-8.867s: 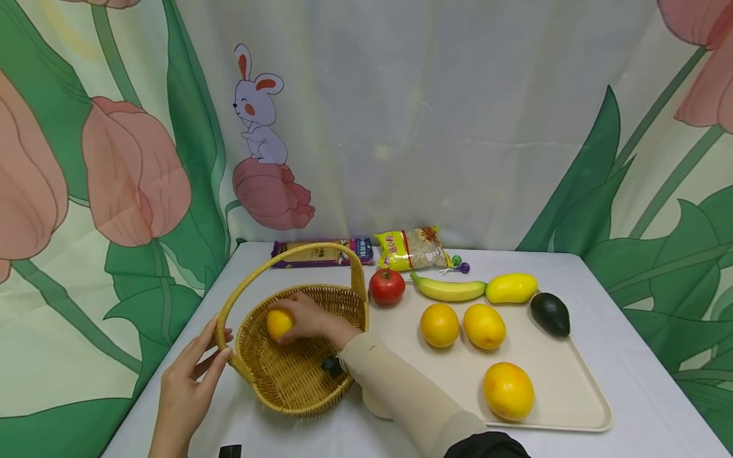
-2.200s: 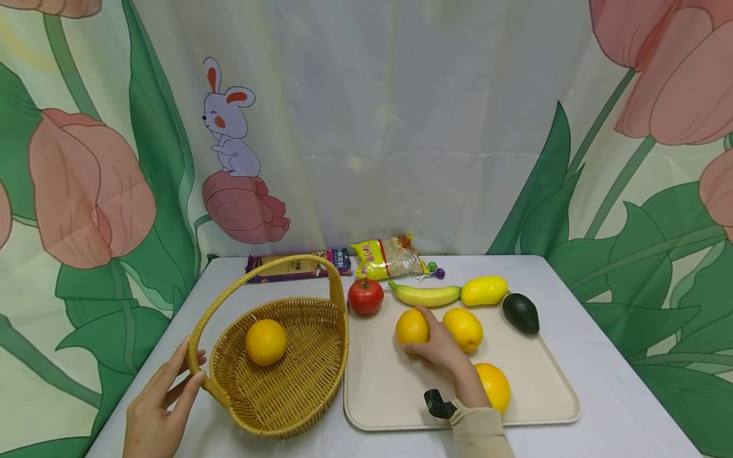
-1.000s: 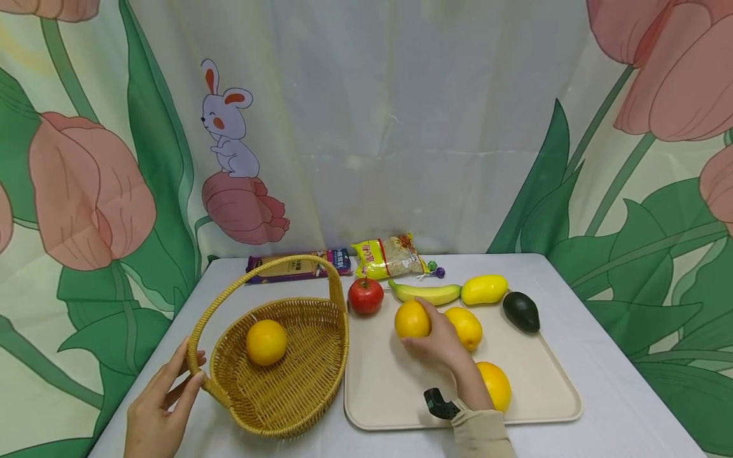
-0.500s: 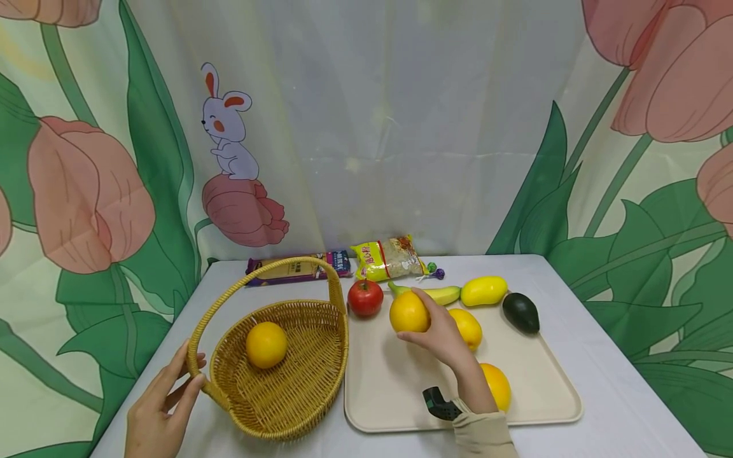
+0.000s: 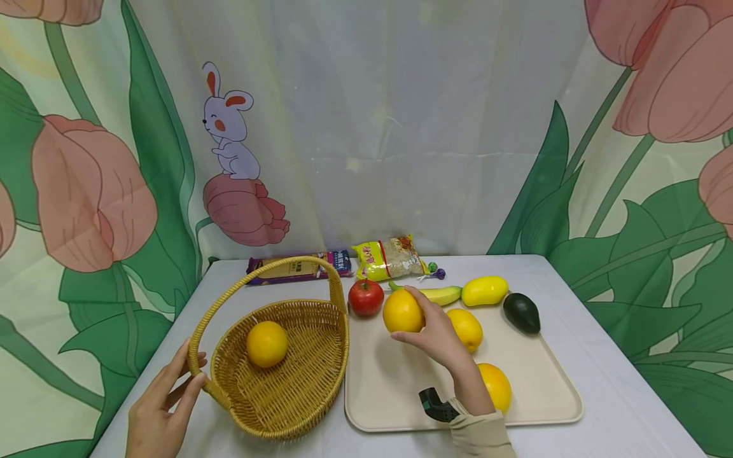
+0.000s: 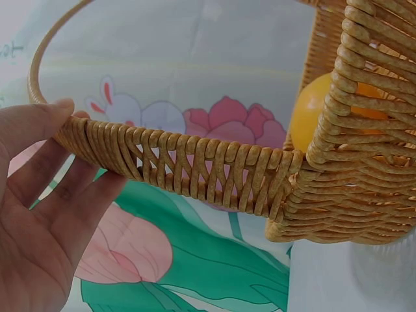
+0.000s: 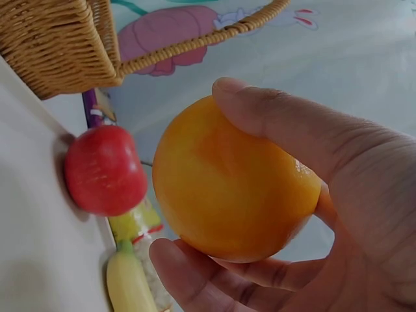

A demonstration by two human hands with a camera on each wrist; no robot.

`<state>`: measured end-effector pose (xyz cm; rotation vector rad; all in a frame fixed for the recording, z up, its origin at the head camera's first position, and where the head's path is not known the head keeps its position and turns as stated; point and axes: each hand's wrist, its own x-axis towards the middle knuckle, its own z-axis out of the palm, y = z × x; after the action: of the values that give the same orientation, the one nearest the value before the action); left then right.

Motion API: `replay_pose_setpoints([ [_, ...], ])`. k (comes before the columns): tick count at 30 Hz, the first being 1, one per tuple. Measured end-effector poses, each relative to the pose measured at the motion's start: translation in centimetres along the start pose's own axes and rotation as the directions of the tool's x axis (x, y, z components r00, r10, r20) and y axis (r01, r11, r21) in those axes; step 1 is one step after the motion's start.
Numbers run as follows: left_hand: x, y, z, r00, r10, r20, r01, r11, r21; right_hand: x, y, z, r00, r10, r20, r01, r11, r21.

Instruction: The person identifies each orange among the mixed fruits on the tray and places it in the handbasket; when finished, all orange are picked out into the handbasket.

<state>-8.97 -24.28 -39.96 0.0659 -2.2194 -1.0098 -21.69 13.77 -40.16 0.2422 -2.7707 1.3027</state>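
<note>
My right hand (image 5: 438,334) grips an orange (image 5: 403,311) above the beige tray (image 5: 395,407). In the right wrist view, thumb and fingers wrap around that orange (image 7: 234,182), clear of the tray surface. At the left, my left hand (image 5: 163,401) holds the wicker basket (image 5: 303,381) by the lower end of its arched handle. The left wrist view shows the thumb and fingers pinching the woven handle (image 6: 188,162). Inside the basket, toward its left side, lies another orange (image 5: 266,343). A lemon (image 5: 466,329) sits just behind the right hand, partly covered.
A red apple (image 5: 366,297) rests at the tray's back left corner. Along the back are a banana (image 5: 441,296), a yellow mango (image 5: 485,291) and an avocado (image 5: 522,313). An orange fruit (image 5: 495,388) lies near the right forearm. Behind are snack packs (image 5: 383,259) and lollipops (image 5: 436,271).
One orange was set in the basket earlier. My right hand has since gripped another orange on the tray, lifted it and carried it slightly left. The left hand still holds the handle.
</note>
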Motion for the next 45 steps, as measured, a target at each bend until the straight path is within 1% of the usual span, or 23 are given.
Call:
replay_pose_setpoints([
  [6, 0.1, 0.2, 0.0, 1.0, -0.001, 0.005, 0.001, 1.0, 0.007, -0.1, -0.5, 0.1, 1.0, 0.001, 0.008, -0.001, 1.0, 0.002],
  [14, -0.1, 0.3, 0.2, 1.0, 0.004, -0.013, -0.003, 1.0, 0.027, -0.3, -0.9, 0.4, 0.999, 0.025, 0.028, -0.025, 1.0, 0.01],
  [20, -0.2, 0.3, 0.3, 1.0, 0.004, -0.018, -0.004, 0.999, 0.032, -0.4, -1.5, 0.6, 1.0, 0.007, 0.023, -0.008, 1.0, 0.016],
  [26, -0.2, 0.5, 0.4, 1.0, -0.011, -0.014, 0.011, 0.999, 0.05, -0.6, -2.1, 0.6, 1.0, -0.01, 0.024, 0.01, 1.0, 0.02],
  [32, -0.2, 0.4, 0.4, 1.0, -0.007, -0.015, 0.008, 0.999, 0.052, -0.7, -2.5, 0.6, 0.999, -0.031, 0.025, 0.03, 0.999, 0.034],
  [39, -0.2, 0.5, 0.4, 1.0, -0.027, -0.011, 0.028, 0.998, 0.061, -0.8, -2.8, 0.6, 0.999, -0.03, 0.029, 0.028, 0.998, 0.049],
  [45, -0.2, 0.4, 0.4, 1.0, -0.016, -0.015, 0.017, 0.999, 0.048, -0.8, -3.1, 0.7, 0.999, -0.03, 0.029, 0.028, 0.998, 0.057],
])
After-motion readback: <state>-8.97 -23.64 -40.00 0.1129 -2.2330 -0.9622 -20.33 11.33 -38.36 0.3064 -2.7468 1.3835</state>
